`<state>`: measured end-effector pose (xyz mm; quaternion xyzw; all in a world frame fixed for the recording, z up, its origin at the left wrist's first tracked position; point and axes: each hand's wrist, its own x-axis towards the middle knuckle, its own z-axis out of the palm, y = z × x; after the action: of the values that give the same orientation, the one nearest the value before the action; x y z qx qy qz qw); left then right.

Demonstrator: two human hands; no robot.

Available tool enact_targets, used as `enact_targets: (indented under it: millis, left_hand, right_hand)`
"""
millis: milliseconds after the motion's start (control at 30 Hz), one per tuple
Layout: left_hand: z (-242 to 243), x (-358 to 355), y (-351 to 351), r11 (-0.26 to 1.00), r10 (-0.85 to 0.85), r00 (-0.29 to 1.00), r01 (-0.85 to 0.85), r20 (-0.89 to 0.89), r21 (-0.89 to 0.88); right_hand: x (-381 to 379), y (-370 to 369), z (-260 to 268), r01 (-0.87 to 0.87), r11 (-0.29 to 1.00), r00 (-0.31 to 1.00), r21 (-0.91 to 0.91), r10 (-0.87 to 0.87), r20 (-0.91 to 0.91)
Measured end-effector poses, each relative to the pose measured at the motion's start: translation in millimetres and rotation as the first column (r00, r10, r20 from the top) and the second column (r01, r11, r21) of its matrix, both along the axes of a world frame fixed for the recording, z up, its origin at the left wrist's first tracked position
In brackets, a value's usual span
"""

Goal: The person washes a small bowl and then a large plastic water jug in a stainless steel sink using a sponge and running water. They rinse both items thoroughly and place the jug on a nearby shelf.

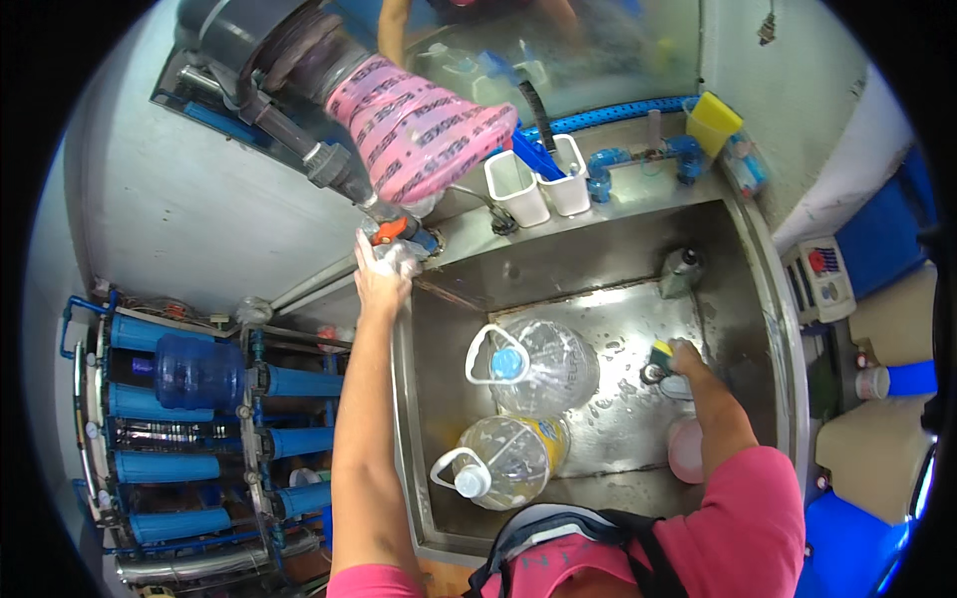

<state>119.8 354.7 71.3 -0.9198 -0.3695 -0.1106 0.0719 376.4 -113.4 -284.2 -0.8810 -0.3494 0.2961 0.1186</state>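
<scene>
My left hand [383, 278], wet with suds, is at an orange valve handle [390, 231] on the pipe by the sink's back left corner, its fingers around the handle. My right hand [682, 357] holds a yellow and green sponge [662, 350] low over the right side of the stainless steel sink [635, 441]. Just below the sponge is a small object with a round metallic top [654, 373], partly hidden. Two large clear plastic jugs with white carry handles stand in the sink: one with a blue cap [553, 366], one with a white cap [516, 456].
A pump bottle [680, 273] stands in the sink's back right corner, and a pink bowl [685, 450] lies near my right forearm. White containers [517, 190] line the back ledge. A pink-wrapped fixture [419, 127] overhangs the back left. Blue filter housings [168, 467] fill the left.
</scene>
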Motion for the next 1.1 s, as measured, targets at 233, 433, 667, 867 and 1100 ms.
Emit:
enact_targets:
  millis: [233, 433, 667, 867, 1100]
  left_hand:
    - [-4.8, 17.9, -17.7, 0.070, 0.469, 0.812, 0.359, 0.349, -0.931]
    - [-34.5, -1.7, -108.4, 0.465, -0.053, 0.993, -0.065, -0.101, -0.883]
    - [-82.1, 10.4, -207.4, 0.033, 0.338, 0.813, 0.494, 0.475, -0.869]
    - [-102.1, 71.5, -236.9, -0.274, 0.672, 0.604, 0.741, 0.429, -0.613]
    - [-109.8, 89.5, -246.8, -0.133, 0.806, 0.378, 0.866, 0.456, -0.482]
  right_hand:
    - [-4.3, -3.2, 134.0, -0.031, 0.997, 0.999, -0.065, 0.033, 0.029]
    - [-36.6, -45.5, 213.8, -0.326, 0.912, 0.945, -0.248, 0.323, -0.054]
    - [-97.0, -50.2, 268.0, -0.503, 0.850, 0.863, -0.153, 0.502, -0.051]
    - [-125.3, 82.9, 367.4, 0.466, 0.422, 0.751, 0.778, 0.278, -0.600]
    - [-141.8, 203.1, 368.9, 0.909, 0.240, 0.168, 0.340, 0.536, -0.827]
